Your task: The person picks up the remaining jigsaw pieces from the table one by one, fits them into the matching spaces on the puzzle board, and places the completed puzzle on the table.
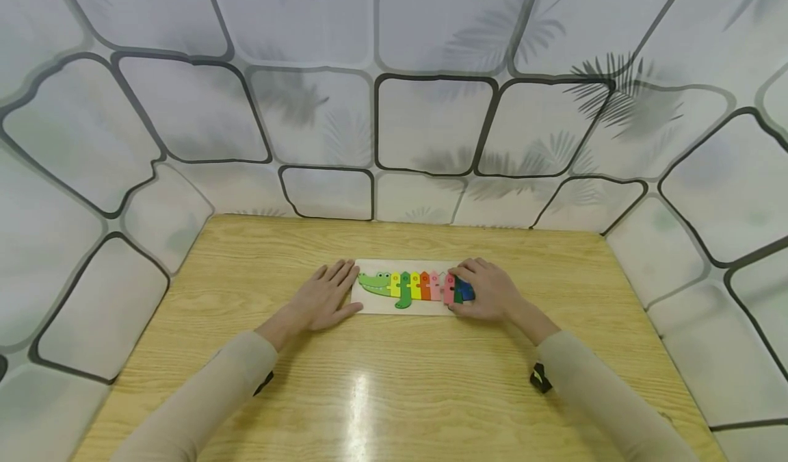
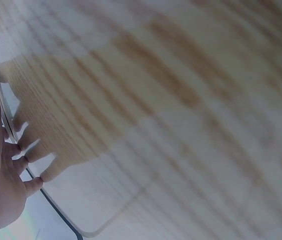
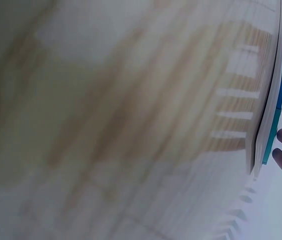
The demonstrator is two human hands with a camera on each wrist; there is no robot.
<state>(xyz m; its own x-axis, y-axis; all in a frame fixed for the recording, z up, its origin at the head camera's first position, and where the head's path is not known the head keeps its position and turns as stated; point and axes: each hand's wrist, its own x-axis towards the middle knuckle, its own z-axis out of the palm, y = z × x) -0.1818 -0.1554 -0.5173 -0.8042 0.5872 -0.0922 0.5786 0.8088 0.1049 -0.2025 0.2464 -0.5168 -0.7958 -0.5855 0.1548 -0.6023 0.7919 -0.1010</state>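
Note:
A white puzzle board [image 1: 377, 309] lies on the table, carrying a crocodile of colored pieces. Its green head [image 1: 374, 283] is at the left, followed by yellow, green, orange and pink body pieces. My left hand [image 1: 323, 298] rests at the board's left end with fingers extended, thumb near the lower corner. At the right end, my right hand [image 1: 489, 291] pinches a pink puzzle piece [image 1: 449, 289] between thumb and finger. In the right wrist view that pink piece stands slightly off the board, beside green and blue pieces [image 3: 280, 95]. The hand covers the crocodile's tail end.
The wood-grain table [image 1: 394, 366] extends around the board on every side. Patterned fabric walls [image 1: 431, 126] with dark outlines and leaf prints enclose the back and both sides. Black straps [image 1: 540, 378] show beneath the sleeves.

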